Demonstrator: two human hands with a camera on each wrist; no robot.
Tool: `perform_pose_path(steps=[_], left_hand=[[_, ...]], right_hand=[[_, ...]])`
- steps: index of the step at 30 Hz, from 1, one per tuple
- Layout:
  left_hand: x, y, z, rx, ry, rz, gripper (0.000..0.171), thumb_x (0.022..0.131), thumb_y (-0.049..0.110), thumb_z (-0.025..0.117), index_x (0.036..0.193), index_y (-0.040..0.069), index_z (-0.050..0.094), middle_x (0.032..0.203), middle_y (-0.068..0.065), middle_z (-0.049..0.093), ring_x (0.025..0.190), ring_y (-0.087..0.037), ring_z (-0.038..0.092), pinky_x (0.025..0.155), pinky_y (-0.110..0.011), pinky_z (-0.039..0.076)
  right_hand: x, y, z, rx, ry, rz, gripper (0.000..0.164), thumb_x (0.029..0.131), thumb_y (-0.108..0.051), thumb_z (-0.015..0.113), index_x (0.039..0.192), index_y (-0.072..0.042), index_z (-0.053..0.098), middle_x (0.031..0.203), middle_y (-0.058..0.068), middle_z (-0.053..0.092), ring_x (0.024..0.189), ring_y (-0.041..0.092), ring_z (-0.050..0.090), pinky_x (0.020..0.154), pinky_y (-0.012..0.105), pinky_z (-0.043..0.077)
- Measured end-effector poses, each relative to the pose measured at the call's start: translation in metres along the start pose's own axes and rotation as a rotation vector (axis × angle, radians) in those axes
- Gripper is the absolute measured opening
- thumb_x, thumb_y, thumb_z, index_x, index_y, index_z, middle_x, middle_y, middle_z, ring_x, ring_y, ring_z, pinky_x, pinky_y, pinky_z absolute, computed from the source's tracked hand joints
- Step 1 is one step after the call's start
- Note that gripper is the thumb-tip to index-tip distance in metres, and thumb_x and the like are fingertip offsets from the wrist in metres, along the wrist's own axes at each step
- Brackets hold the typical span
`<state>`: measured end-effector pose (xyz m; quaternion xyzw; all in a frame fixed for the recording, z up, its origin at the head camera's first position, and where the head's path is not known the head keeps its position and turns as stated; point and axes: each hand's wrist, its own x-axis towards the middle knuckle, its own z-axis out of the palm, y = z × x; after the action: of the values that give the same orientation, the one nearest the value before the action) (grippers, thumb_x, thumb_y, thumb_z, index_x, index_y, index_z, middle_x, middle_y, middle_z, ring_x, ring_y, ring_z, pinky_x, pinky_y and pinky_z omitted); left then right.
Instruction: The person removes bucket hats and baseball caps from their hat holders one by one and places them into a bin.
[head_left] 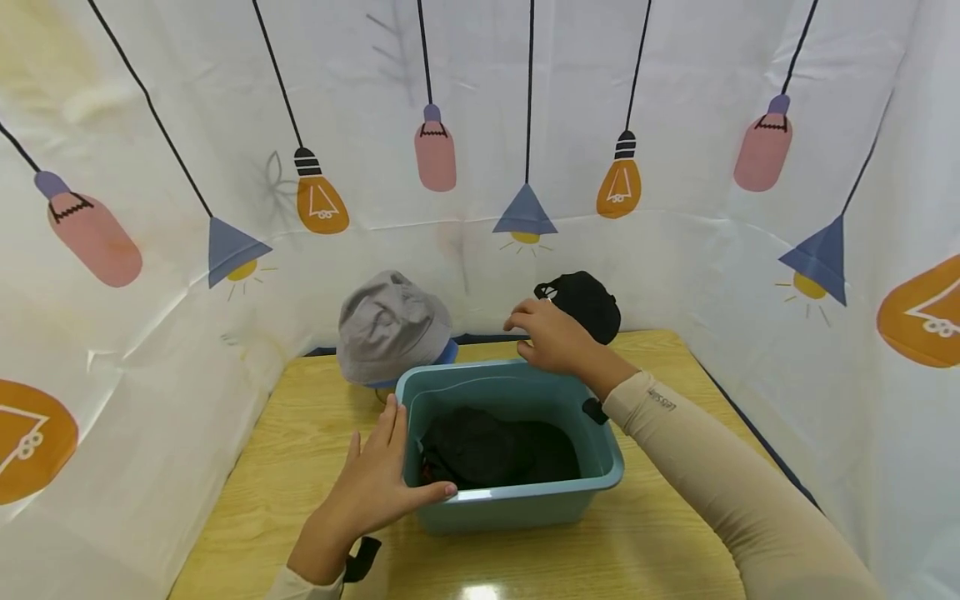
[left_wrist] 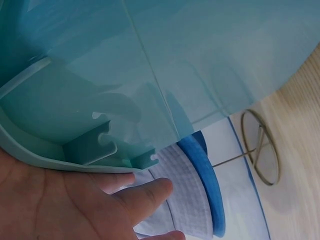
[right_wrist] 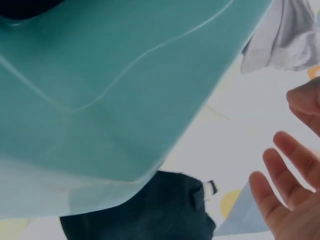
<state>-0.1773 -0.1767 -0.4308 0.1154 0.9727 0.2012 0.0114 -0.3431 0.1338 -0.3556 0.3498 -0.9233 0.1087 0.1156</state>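
A teal plastic tub (head_left: 517, 498) stands on the table with black caps (head_left: 480, 446) lying inside; their number cannot be told. My left hand (head_left: 371, 486) rests on the tub's left rim, fingers extended and thumb along the near edge. In the left wrist view, the palm lies against that rim. Above the far rim, my right hand (head_left: 553, 335) hovers with loosely bent fingers and holds nothing. Just behind it is a black cap (head_left: 588, 302) at the table's back. A grey bucket hat (head_left: 390, 329) sits back left, with a blue brim (head_left: 447, 353) beneath it.
The wooden table (head_left: 300, 450) carries the tub and hats. Below the blue brim, a wire stand (left_wrist: 272, 165) shows in the left wrist view. A white sheet (head_left: 472, 275) printed with hanging lamps closes off the back and both sides.
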Motion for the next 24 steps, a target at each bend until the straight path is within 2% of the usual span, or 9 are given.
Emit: perform_pose_path(steps=[4, 9, 18, 24], left_hand=[[-0.001, -0.001, 0.001, 0.001, 0.0, -0.008, 0.139, 0.072, 0.094, 0.059, 0.166, 0.003, 0.01, 0.175, -0.013, -0.002, 0.16, -0.036, 0.016, 0.117, -0.079, 0.008], [-0.001, -0.002, 0.002, -0.012, 0.007, 0.001, 0.137, 0.074, 0.09, 0.063, 0.166, 0.003, 0.01, 0.175, -0.013, -0.002, 0.16, -0.037, 0.017, 0.117, -0.079, 0.007], [0.0, -0.001, 0.0, -0.012, -0.001, 0.01, 0.136, 0.075, 0.089, 0.063, 0.166, 0.003, 0.009, 0.175, -0.014, -0.003, 0.159, -0.038, 0.017, 0.117, -0.079, 0.008], [0.0, -0.001, 0.001, -0.03, -0.009, 0.009, 0.138, 0.074, 0.091, 0.061, 0.166, 0.003, 0.008, 0.175, -0.014, -0.004, 0.159, -0.038, 0.017, 0.117, -0.079, 0.009]], right_hand=[[-0.001, 0.008, 0.001, -0.024, 0.059, 0.021, 0.026, 0.096, -0.015, 0.067, 0.121, -0.013, 0.073, 0.136, 0.014, 0.061, 0.125, 0.035, 0.057, 0.107, 0.053, 0.049], [-0.001, 0.018, 0.0, -0.078, 0.12, 0.063, 0.026, 0.095, -0.016, 0.065, 0.121, -0.013, 0.072, 0.141, 0.017, 0.058, 0.129, 0.042, 0.053, 0.098, 0.057, 0.051], [-0.001, 0.033, -0.005, -0.115, 0.086, 0.216, 0.036, 0.096, -0.021, 0.064, 0.131, -0.014, 0.068, 0.15, 0.019, 0.049, 0.135, 0.047, 0.047, 0.096, 0.061, 0.05], [-0.003, 0.045, -0.005, -0.085, 0.072, 0.291, 0.043, 0.096, -0.021, 0.063, 0.138, -0.01, 0.061, 0.157, 0.025, 0.038, 0.142, 0.05, 0.037, 0.107, 0.065, 0.043]])
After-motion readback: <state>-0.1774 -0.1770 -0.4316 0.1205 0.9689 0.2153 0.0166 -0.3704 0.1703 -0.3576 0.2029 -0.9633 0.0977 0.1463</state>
